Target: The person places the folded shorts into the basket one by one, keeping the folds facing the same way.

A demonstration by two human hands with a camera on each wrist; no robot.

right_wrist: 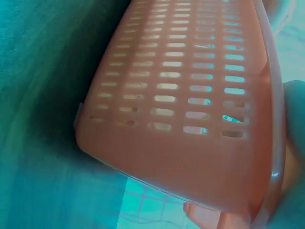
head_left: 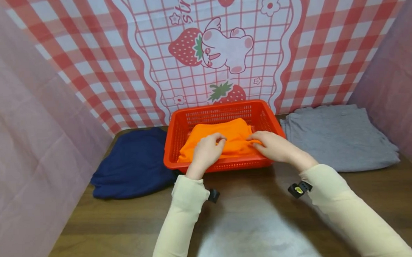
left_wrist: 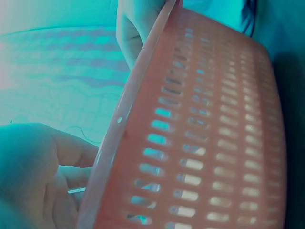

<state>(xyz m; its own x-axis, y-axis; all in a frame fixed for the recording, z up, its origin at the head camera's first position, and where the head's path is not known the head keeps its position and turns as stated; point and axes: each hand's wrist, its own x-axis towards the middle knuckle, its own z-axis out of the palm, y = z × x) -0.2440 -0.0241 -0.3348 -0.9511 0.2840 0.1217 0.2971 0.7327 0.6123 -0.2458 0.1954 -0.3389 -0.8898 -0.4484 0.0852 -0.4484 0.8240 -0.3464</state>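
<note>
A folded orange cloth [head_left: 226, 131] lies inside a red plastic basket [head_left: 224, 166] with slotted walls. My left hand [head_left: 206, 151] reaches over the basket's near rim, its fingers loosely bent above the cloth. Towards the cloth's right end, my right hand [head_left: 273, 145] comes over the same rim with thumb and fingers apart at the fabric. Whether its fingertips press the cloth is hard to make out. In the left wrist view the basket wall [left_wrist: 200, 143] hides part of the left hand [left_wrist: 33, 176]. The right wrist view mostly shows the basket's outside [right_wrist: 190, 157].
Left of the basket lies a folded navy cloth [head_left: 135, 165]; a stack of folded grey cloth [head_left: 339, 139] lies on its right. All rest on a brown wooden table [head_left: 104, 230]. A strawberry-patterned checked curtain [head_left: 223, 48] hangs behind, with pink fabric [head_left: 32, 130] at the sides.
</note>
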